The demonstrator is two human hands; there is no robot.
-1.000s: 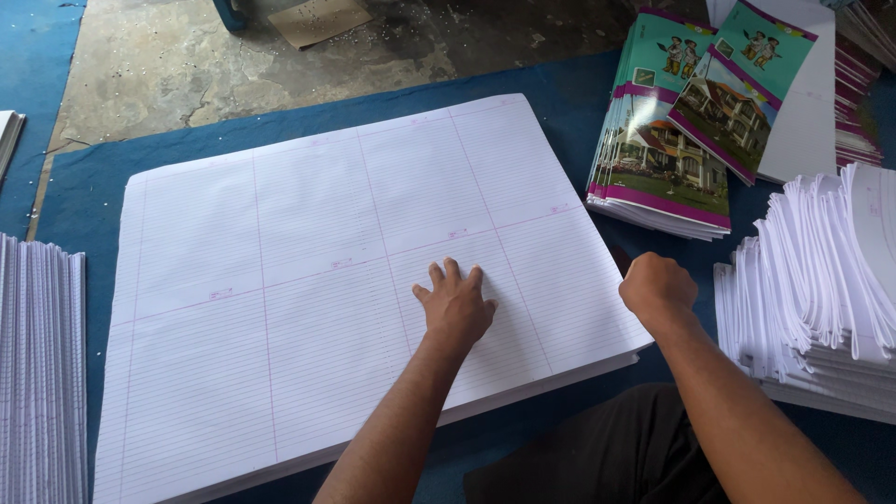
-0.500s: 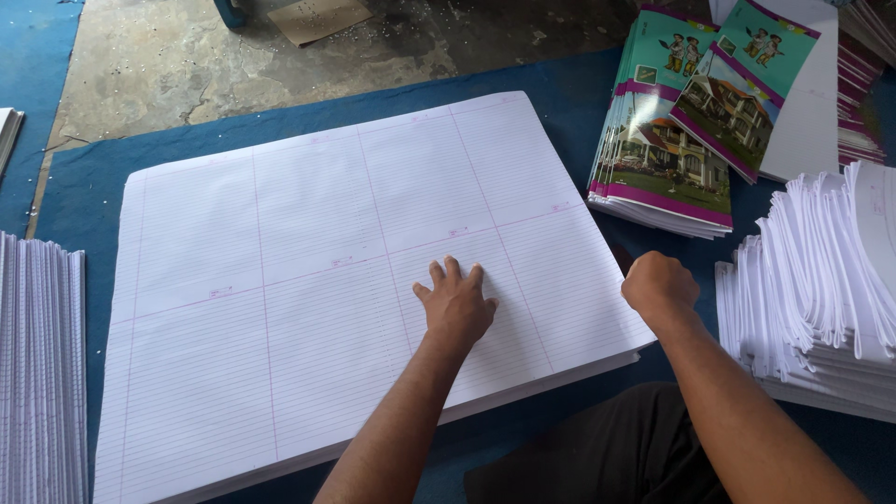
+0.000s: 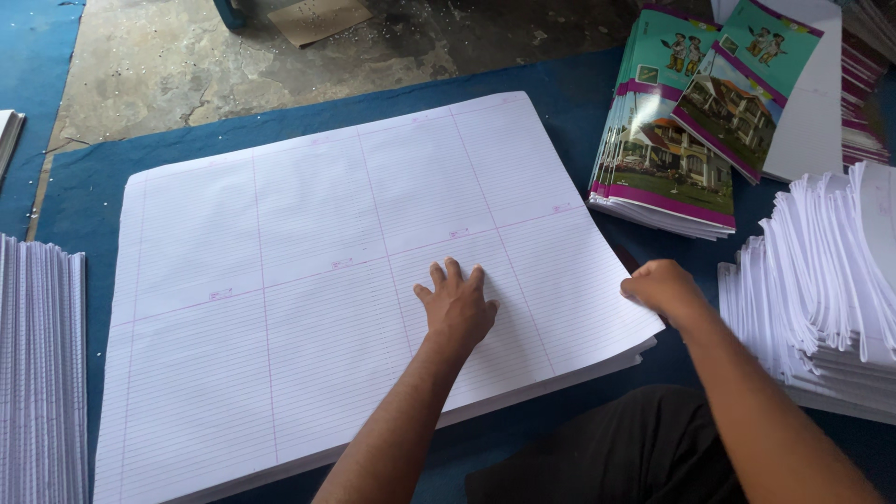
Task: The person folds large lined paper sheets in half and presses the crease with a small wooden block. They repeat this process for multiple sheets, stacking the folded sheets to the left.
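Sheets: big ruled-paper stack (image 3: 308,280) lies flat, unfolded.
L hand (image 3: 457,308): spread flat, pressing top sheet.
R hand (image 3: 661,287): curled at stack's right edge, pinch unclear.
Folded piles (image 3: 821,280): already stacked at right.

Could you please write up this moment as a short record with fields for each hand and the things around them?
left hand: flat, palm down on the large ruled sheet stack
right hand: closed at the stack's right edge, seemingly pinching sheets
surface: blue mat
upper right: illustrated booklet covers
right: fanned pile of folded white sheets
left edge: another ruled stack
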